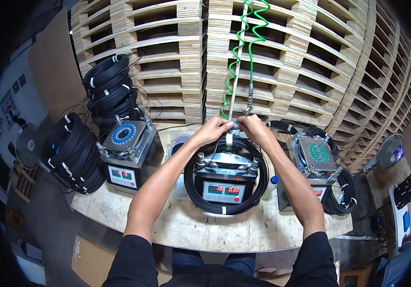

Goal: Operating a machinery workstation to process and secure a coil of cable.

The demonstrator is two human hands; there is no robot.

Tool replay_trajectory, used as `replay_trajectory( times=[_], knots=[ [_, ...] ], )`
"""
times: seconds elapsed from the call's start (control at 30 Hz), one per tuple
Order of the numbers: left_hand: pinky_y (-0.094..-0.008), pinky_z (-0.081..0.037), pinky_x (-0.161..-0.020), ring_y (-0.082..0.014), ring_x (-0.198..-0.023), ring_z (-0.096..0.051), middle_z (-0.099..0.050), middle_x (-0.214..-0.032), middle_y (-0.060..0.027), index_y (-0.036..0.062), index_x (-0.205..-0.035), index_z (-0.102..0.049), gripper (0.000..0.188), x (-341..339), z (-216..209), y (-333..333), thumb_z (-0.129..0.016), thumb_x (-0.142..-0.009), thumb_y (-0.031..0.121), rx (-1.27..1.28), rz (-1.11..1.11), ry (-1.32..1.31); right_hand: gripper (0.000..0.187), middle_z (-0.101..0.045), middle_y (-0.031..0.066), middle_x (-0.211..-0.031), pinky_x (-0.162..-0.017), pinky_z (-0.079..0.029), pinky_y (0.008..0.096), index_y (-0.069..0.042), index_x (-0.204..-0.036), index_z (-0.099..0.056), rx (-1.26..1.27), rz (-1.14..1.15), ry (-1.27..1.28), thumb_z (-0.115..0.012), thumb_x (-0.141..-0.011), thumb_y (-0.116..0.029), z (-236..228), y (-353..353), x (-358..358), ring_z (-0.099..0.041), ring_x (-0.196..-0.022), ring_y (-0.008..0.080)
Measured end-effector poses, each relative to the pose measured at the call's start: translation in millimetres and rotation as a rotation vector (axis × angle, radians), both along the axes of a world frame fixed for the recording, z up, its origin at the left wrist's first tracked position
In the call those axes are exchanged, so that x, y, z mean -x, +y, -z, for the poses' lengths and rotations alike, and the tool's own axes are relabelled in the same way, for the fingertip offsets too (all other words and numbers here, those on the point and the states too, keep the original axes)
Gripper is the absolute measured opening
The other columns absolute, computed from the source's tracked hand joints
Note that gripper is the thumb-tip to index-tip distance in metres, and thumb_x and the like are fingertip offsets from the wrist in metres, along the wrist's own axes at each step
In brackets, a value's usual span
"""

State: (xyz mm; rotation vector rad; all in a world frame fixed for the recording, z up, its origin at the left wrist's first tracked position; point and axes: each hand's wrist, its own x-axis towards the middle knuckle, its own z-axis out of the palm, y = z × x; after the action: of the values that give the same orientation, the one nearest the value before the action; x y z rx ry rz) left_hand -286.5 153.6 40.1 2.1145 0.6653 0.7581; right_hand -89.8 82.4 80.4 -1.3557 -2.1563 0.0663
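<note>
At the top of a black cable coil (263, 184), my left hand (214, 130) and my right hand (255, 128) meet with fingers pinched together. Between the fingertips shows a small blue piece (235, 125), perhaps a cable-end fitting; its exact kind is too small to tell. White ties wrap the coil at top and bottom. The coil stands upright in front of a metal machine (227, 173) with a lit display panel (223, 192), which shows through the ring. My forearms reach in on either side of it.
Left and right stand similar machines, one topped by a blue ring of fittings (123, 134), the other by green ones (318, 153). Black cable coils (74, 158) are stacked at far left. Green spiral air hoses (236, 52) hang before wooden pallets (167, 62). A blue-capped bottle (274, 180) stands nearby.
</note>
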Motion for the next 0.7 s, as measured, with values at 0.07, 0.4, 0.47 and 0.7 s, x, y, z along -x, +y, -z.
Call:
replay_trajectory(
  times=[0.07,0.4,0.47,0.7],
  knots=[
    [-0.0296,-0.043,-0.062,-0.0089,-0.065,-0.050,-0.059,-0.068,-0.0018,-0.0030,-0.084,-0.069,0.038,-2,-3,-5,-0.058,-0.101,0.030,0.109,0.031,-0.168,0.014,-0.067,0.0210,-0.075,-0.066,-0.053,0.0454,0.001,-0.097,-0.070,-0.064,0.037,0.050,-0.068,-0.087,-0.009,8,-5,0,-0.067,-0.073,0.0411],
    [-0.0353,-0.050,-0.064,-0.0164,-0.068,-0.066,-0.069,-0.075,-0.0189,-0.0028,-0.090,-0.073,0.028,-9,-28,-42,-0.073,-0.089,0.025,-0.283,-0.234,0.066,0.019,-0.066,0.0277,-0.085,-0.070,-0.053,0.0461,0.000,-0.093,-0.073,0.053,0.253,0.004,-0.069,-0.088,-0.018,5,-18,-9,-0.067,-0.080,0.0433],
    [-0.0337,-0.049,-0.065,-0.0138,-0.069,-0.063,-0.069,-0.074,-0.0150,-0.0031,-0.091,-0.073,0.030,3,-14,-26,-0.070,-0.091,0.027,-0.206,-0.204,-0.091,0.024,-0.066,0.0283,-0.082,-0.067,-0.052,0.0442,0.001,-0.095,-0.073,0.104,0.067,0.070,-0.070,-0.088,-0.022,0,-18,-1,-0.068,-0.078,0.0412],
    [-0.0346,-0.049,-0.068,-0.0150,-0.073,-0.062,-0.070,-0.079,-0.0147,-0.0039,-0.097,-0.071,0.033,1,-2,-16,-0.066,-0.094,0.028,-0.125,-0.108,-0.047,0.029,-0.069,0.0231,-0.084,-0.073,-0.051,0.0445,0.002,-0.100,-0.071,-0.110,0.074,0.286,-0.070,-0.089,-0.024,33,-13,2,-0.068,-0.082,0.0380]
  ],
)
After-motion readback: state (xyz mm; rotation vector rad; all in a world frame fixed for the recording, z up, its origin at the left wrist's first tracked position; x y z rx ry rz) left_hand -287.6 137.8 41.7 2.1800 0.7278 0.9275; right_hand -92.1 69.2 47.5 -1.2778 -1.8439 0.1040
